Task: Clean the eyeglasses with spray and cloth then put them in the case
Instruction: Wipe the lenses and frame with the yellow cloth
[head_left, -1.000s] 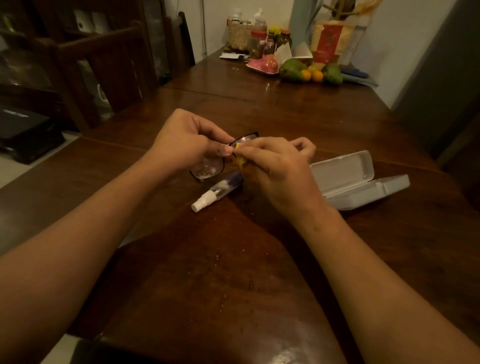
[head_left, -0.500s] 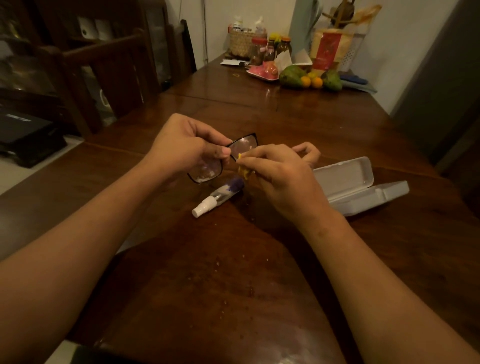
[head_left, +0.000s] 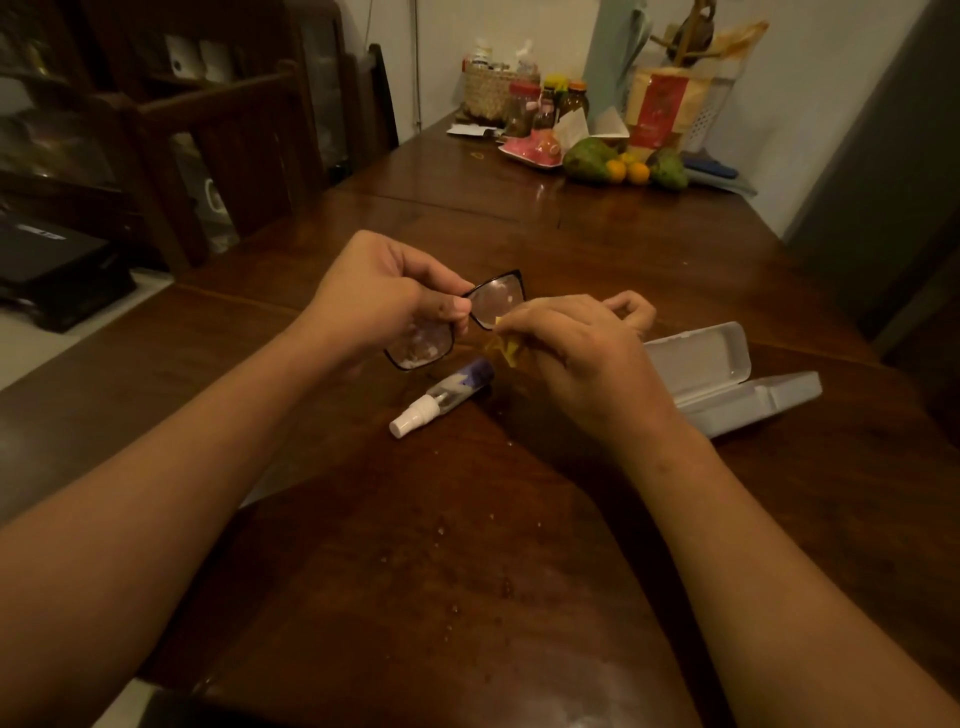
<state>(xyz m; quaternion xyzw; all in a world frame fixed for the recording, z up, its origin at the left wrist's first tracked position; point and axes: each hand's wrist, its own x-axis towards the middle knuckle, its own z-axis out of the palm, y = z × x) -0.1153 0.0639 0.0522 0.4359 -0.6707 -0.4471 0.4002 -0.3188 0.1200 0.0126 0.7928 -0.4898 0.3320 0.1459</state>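
Black-framed eyeglasses (head_left: 496, 300) are held above the wooden table (head_left: 467, 571), pinched at the bridge by my left hand (head_left: 379, 296). My right hand (head_left: 582, 353) grips a small yellow cloth (head_left: 506, 347) pressed against the lower edge of the right-side lens. A small spray bottle (head_left: 441, 397) with a white nozzle and purple label lies on its side just below the glasses. The white glasses case (head_left: 727, 379) lies open to the right of my right hand.
At the table's far end stand jars (head_left: 545, 104), a wicker basket (head_left: 488, 93), a pink dish (head_left: 530, 150), green and orange fruit (head_left: 623, 166) and a paper bag (head_left: 660, 109). Dark wooden chairs (head_left: 234, 145) line the left side. Droplets speckle the near tabletop.
The glasses have tilted so more of the right-side lens shows. My right hand with the cloth has slid a little lower and to the right along that lens.
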